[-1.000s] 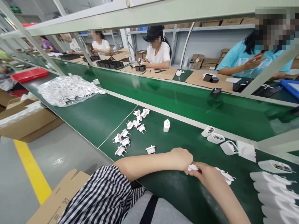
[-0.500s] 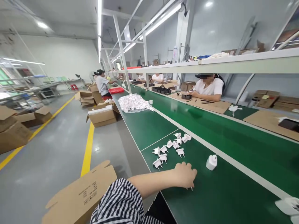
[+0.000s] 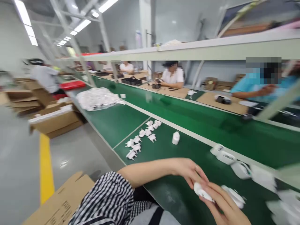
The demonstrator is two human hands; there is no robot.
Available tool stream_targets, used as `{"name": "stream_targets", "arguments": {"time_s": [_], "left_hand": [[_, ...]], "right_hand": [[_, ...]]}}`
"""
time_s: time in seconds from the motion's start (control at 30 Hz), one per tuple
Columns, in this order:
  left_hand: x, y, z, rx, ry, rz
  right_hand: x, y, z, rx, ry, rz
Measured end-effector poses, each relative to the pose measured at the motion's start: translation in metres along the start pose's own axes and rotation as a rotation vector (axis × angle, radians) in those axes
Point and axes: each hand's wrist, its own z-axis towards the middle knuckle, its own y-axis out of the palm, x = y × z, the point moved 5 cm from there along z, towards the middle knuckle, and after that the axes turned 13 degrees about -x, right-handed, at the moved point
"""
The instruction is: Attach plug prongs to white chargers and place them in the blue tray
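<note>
The right hand (image 3: 219, 200) is closed on a white piece (image 3: 206, 195), pinching it between thumb and fingers; blur hides whether it is one part or two put together. The left hand (image 3: 191, 170) is half curled, its fingertips meeting the right hand at that piece, and whether it grips too I cannot tell. The piece is above the near side of the green table (image 3: 166, 153). Just beyond the right hand lies another white clump (image 3: 233, 196), its count blurred. Farther right is a blurred white stack (image 3: 287, 204). Along the pale strip sit three white shells (image 3: 225, 157) in a row, with one white sheet (image 3: 263, 178) beside them. One white case (image 3: 175, 137) stands upright alone. Left of it are about eleven white plugs (image 3: 142, 133), some overlapping. Well beyond lie one bag of white parts (image 3: 98, 98), one small white block (image 3: 122, 96) and one red tray (image 3: 72, 85). Across the table, one person in a white shirt and dark cap (image 3: 172, 76) leans over one brown sheet (image 3: 179, 92)
</note>
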Motion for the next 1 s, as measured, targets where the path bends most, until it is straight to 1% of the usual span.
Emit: {"name": "stream_targets", "arguments": {"time_s": [0.03,0.07,0.1,0.13,0.17,0.2,0.23,0.27,0.3,0.4,0.47,0.53,0.63,0.7,0.77,0.83,0.9,0.97,1.0], "left_hand": [[0.009,-0.006,0.006,0.014,0.005,0.062],[0.019,-0.016,0.013,0.082,0.014,0.160],[0.029,-0.031,0.021,0.214,0.026,0.293],[0.039,-0.046,0.028,0.374,0.041,0.442],[0.048,-0.058,0.037,0.519,0.051,0.581],[0.055,-0.067,0.047,0.632,0.055,0.699],[0.058,-0.072,0.059,0.699,0.052,0.789],[0.058,-0.075,0.072,0.726,0.043,0.852],[0.057,-0.076,0.086,0.728,0.035,0.893],[0.049,-0.075,0.118,0.697,0.045,0.943],[0.046,-0.074,0.133,0.650,0.065,0.943],[0.045,-0.076,0.141,0.613,0.084,0.931],[0.038,-0.083,0.135,0.608,0.085,0.896],[0.028,-0.086,0.120,0.614,0.090,0.858],[0.014,-0.084,0.100,0.582,0.115,0.811],[0.000,-0.075,0.079,0.511,0.146,0.767],[-0.011,-0.063,0.060,0.436,0.166,0.743],[-0.018,-0.050,0.044,0.387,0.179,0.734],[-0.020,-0.045,0.038,0.377,0.181,0.736]], "right_hand": [[0.000,-0.010,-0.003,0.124,0.081,0.073],[0.003,-0.018,-0.006,0.226,0.187,0.184],[0.008,-0.023,-0.009,0.310,0.286,0.333],[0.014,-0.025,-0.012,0.376,0.363,0.507],[0.019,-0.026,-0.015,0.423,0.414,0.686],[0.023,-0.025,-0.017,0.460,0.433,0.848],[0.026,-0.025,-0.019,0.491,0.431,0.979],[0.029,-0.025,-0.021,0.516,0.420,1.074],[0.032,-0.025,-0.022,0.531,0.411,1.141],[0.037,-0.024,-0.025,0.549,0.387,1.239],[0.039,-0.023,-0.027,0.545,0.383,1.262],[0.040,-0.021,-0.028,0.542,0.381,1.275],[0.040,-0.019,-0.027,0.524,0.375,1.270],[0.039,-0.019,-0.025,0.499,0.374,1.226],[0.038,-0.022,-0.022,0.486,0.386,1.103],[0.037,-0.029,-0.015,0.471,0.413,0.842],[0.035,-0.036,-0.002,0.422,0.449,0.494],[0.034,-0.035,0.015,0.299,0.465,0.214],[0.035,-0.032,0.025,0.214,0.466,0.121]]}}
